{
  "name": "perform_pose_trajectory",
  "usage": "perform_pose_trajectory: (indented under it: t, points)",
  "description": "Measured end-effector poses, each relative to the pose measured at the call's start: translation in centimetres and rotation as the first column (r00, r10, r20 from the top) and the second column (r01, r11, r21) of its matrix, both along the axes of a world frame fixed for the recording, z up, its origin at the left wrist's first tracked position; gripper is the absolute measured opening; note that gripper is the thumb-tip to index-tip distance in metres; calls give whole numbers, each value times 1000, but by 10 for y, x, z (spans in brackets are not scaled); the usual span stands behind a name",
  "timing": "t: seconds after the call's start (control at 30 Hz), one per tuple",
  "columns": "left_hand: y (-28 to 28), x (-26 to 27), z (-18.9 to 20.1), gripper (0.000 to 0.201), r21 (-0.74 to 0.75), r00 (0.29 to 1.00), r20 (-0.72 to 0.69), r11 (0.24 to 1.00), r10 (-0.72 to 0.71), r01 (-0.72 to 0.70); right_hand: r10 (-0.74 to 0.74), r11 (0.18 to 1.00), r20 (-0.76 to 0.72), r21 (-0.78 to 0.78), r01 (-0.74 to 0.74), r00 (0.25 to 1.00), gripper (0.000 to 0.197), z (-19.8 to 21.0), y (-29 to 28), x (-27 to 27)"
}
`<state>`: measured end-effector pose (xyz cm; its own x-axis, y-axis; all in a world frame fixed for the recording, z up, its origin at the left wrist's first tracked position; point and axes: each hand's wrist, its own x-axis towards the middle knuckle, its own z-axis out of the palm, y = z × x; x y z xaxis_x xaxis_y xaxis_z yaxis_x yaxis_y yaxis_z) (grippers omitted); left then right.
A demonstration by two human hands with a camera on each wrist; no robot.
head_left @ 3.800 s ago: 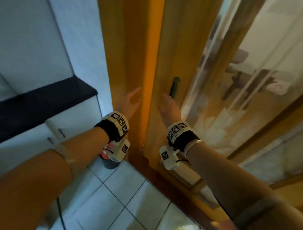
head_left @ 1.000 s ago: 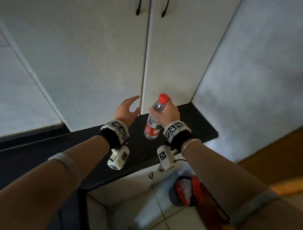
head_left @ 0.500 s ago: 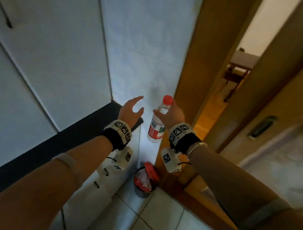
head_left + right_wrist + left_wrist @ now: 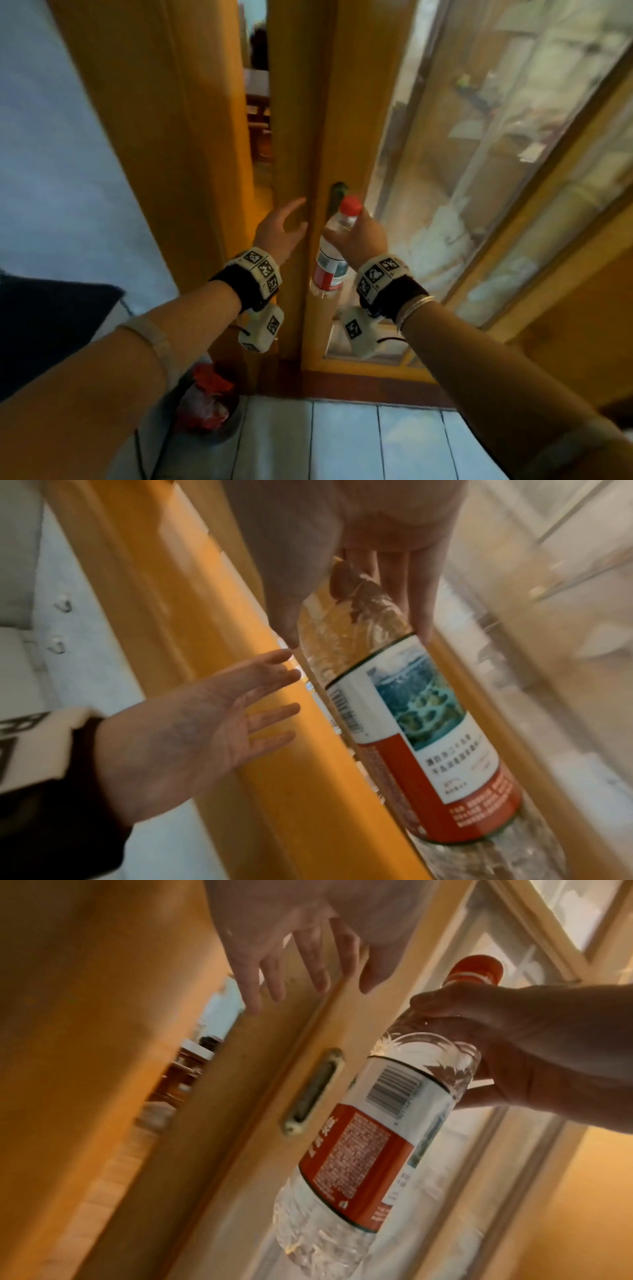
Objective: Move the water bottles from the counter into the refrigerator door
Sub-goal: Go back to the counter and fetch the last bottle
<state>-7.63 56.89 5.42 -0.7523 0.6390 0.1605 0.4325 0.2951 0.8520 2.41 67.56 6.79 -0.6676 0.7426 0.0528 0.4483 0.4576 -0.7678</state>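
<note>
The fingers (image 4: 419, 607) of the right hand (image 4: 364, 240) curl round the shoulder of a water bottle (image 4: 330, 260), just under its red cap (image 4: 351, 205), and the bottle hangs from that grip in the air, nearly upright, its clear base lowest. Its label is white above and red below, with a barcode and a small landscape picture. The left hand (image 4: 279, 236) is beside it, to the left, holding nothing, its fingers (image 4: 308, 958) straight and spread, reaching toward the edge of a wooden sliding door (image 4: 298, 120). Whether they touch the wood I cannot tell. The door stands slightly ajar, and through the narrow gap (image 4: 258, 102) some furniture in the far room shows. A recessed metal pull (image 4: 313, 1088) sits in the door's stile, just behind the bottle. To the right the door carries a large frosted glass panel (image 4: 479, 154). Low on the left, by the door frame, there is a small bin with a red bag (image 4: 205, 401) on the pale tiled floor (image 4: 342, 445), and a corner of the dark worktop (image 4: 51, 325) shows at the near left edge.
</note>
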Motion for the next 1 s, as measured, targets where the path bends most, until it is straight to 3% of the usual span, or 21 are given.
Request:
perform_pose_trajectory:
  t: [0.17, 0.4, 0.7, 0.9, 1.0]
  points:
    - [78, 37, 4, 48, -19, 982, 66, 983, -179, 181, -213, 977, -2, 2, 213, 977, 50, 2, 51, 56]
    - [163, 75, -6, 45, 13, 881, -54, 882, -470, 472, -473, 880, 65, 89, 467, 879, 62, -2, 104, 115]
    - [248, 148, -11, 47, 17, 684, -55, 685, -727, 729, -727, 685, 55, 0, 728, 684, 56, -7, 141, 199]
    - [300, 235, -13, 47, 6, 517, -57, 517, -854, 856, -859, 512, -2, -51, 858, 512, 50, -12, 165, 283]
    - [325, 288, -14, 47, 7, 431, -61, 431, -900, 902, -890, 456, 3, 7, 890, 456, 55, -14, 177, 332]
